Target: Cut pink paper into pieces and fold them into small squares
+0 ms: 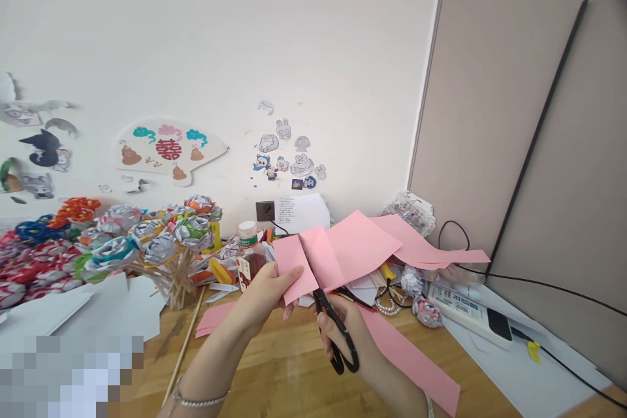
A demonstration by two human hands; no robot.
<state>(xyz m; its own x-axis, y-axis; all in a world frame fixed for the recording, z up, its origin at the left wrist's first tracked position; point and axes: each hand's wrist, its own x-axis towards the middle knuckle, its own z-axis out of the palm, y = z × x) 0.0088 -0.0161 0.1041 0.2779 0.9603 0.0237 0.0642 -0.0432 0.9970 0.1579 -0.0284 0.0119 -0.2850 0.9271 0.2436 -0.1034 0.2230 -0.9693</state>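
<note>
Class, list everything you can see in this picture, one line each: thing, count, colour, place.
pink paper sheet: one, pink, held up mid-frame, scissors cutting into it
scissors: one, black handles, in right hand
pink strips: two, pink, flat on desk
paper flowers: many, mixed colours, on sticks, left
bottle: one, white cap, red contents, behind left hand
power strip: one, white, right
bead string: one, white, under the sheet
wall stickers: several, on wall
desk: one, wooden
left hand: fingers pinch the sheet's left edge
right hand: fingers through scissor handles
</note>
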